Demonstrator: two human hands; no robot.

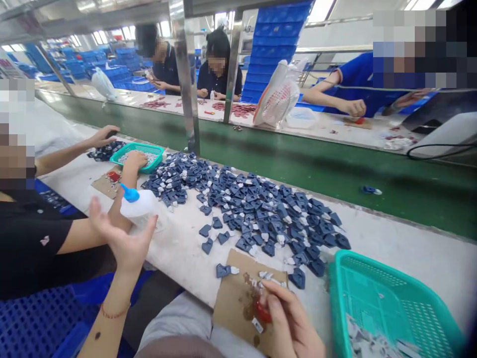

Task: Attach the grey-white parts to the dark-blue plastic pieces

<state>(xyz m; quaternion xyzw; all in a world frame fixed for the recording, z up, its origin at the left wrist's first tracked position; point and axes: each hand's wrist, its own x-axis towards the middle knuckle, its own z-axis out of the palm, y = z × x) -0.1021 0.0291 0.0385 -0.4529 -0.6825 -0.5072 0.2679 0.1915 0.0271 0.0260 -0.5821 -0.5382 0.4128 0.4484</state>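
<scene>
My left hand (124, 243) is raised at the left, palm up with fingers spread, holding nothing. Just beyond it, between thumb and fingers, a clear bottle with a blue nozzle (130, 194) leans; its base is blurred. My right hand (292, 320) is closed at the fingertips on a small whitish piece (256, 284), above brown cardboard (233, 298) with wet-looking stains. Partly behind the fingers is a round red object (263, 311). A small white tag (257, 325) lies beside it. One dark blue piece with a white tip (223, 270) rests at the cardboard's edge.
A large pile of dark blue pieces (253, 204) spreads across the table. A green basket (391, 278) with white pieces stands at the right. At the left, a co-worker's arms reach to another green basket (160, 158). Beyond the green belt (290, 166), several people work.
</scene>
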